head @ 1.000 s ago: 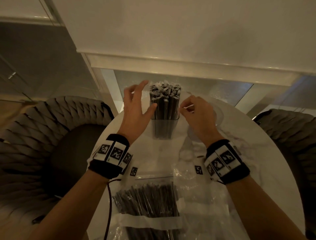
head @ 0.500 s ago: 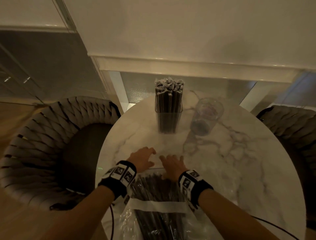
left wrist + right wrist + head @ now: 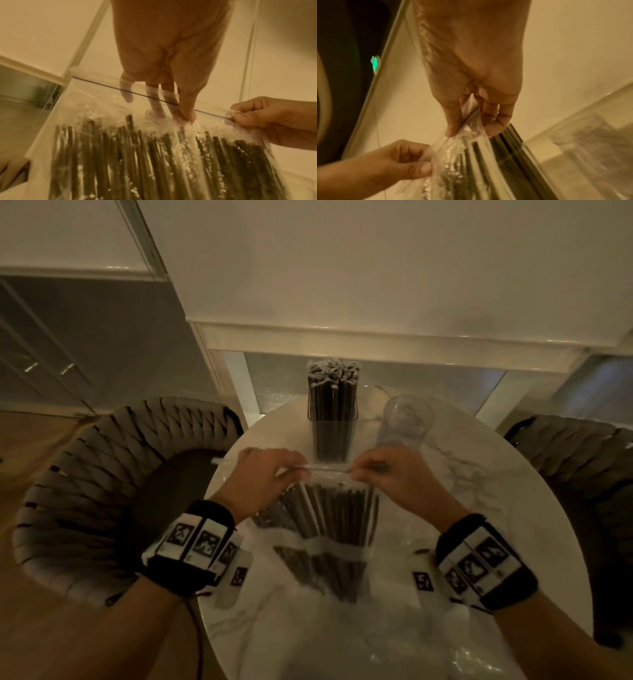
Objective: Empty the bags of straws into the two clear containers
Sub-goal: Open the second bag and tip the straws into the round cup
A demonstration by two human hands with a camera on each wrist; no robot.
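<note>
A clear zip bag of dark straws [image 3: 329, 522] is lifted at its top above the round marble table [image 3: 496, 508]. My left hand [image 3: 274, 474] pinches the bag's zip edge [image 3: 154, 98] on the left, thumb in front and fingers behind the plastic. My right hand [image 3: 380, 470] pinches the same edge on the right [image 3: 469, 121]. Behind them a square clear container [image 3: 332, 433] stands packed with dark wrapped straws. A round clear container [image 3: 404, 422] stands empty to its right.
Woven grey chairs flank the table, one at the left [image 3: 113, 481] and one at the right [image 3: 589, 474]. Crumpled clear plastic [image 3: 394, 645] lies on the near part of the table. A white ledge [image 3: 376, 340] runs behind the table.
Both hands left the square container, came back to the bag near me, took its top edge and lifted it.
</note>
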